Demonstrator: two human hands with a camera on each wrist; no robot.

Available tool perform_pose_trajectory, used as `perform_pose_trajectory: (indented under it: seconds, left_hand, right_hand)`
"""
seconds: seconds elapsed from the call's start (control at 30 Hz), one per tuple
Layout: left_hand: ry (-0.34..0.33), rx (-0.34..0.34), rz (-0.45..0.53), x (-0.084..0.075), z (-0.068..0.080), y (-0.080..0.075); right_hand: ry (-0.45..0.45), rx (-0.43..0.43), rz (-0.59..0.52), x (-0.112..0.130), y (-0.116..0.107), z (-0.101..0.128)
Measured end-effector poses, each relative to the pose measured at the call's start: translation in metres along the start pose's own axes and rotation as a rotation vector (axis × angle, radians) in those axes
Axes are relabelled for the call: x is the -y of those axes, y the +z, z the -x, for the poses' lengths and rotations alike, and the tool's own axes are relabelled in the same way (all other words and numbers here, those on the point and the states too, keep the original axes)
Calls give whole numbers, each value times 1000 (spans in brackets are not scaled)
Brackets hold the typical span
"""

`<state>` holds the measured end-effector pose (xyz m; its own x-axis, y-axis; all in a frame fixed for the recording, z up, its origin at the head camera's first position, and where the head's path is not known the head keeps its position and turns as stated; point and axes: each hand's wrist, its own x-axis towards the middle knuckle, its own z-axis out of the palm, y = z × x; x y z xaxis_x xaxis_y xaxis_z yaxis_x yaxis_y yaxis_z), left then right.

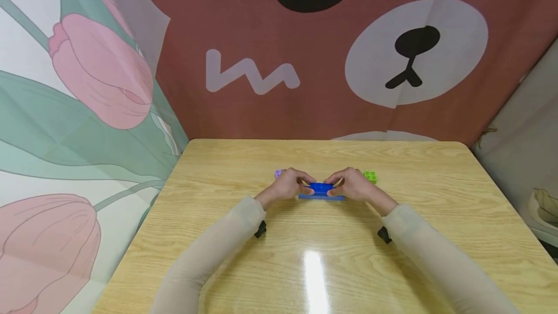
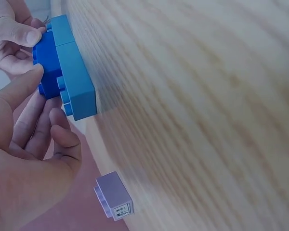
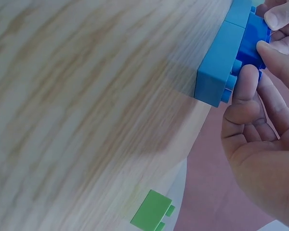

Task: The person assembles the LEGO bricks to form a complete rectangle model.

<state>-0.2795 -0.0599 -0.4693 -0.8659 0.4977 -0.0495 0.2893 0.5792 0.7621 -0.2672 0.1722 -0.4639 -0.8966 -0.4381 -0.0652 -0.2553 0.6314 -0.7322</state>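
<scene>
A dark blue toy brick (image 1: 321, 188) sits across the seam of two lighter blue bricks (image 1: 321, 197) that lie end to end on the table. My left hand (image 1: 290, 184) pinches the dark brick's left end between thumb and fingers. At its right end my right hand (image 1: 352, 185) pinches it the same way. In the left wrist view, studs show on the light blue brick (image 2: 79, 82) beyond the dark brick's end. The right wrist view shows the other light blue brick (image 3: 216, 65) flat against the wood.
A purple brick (image 2: 114, 195) lies on the table (image 1: 244, 159) beyond my left hand, partly hidden by it in the head view. A lime green brick (image 1: 370, 177) stands beyond my right hand. Printed cloth (image 1: 261, 120) hangs behind the table's far edge.
</scene>
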Motion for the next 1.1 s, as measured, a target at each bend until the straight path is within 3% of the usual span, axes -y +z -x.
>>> perform_pose_trajectory:
  seconds: [0.23, 0.63, 1.1]
  left_hand:
    - [7, 2, -2, 2, 0, 4]
    - [2, 16, 32, 6, 0, 6]
    - [3, 34, 46, 8, 2, 5]
  right_hand:
    - [25, 20, 0, -1, -1, -1]
    - [-11, 61, -54, -1, -5, 2]
    - [-12, -16, -22, -12, -28, 12]
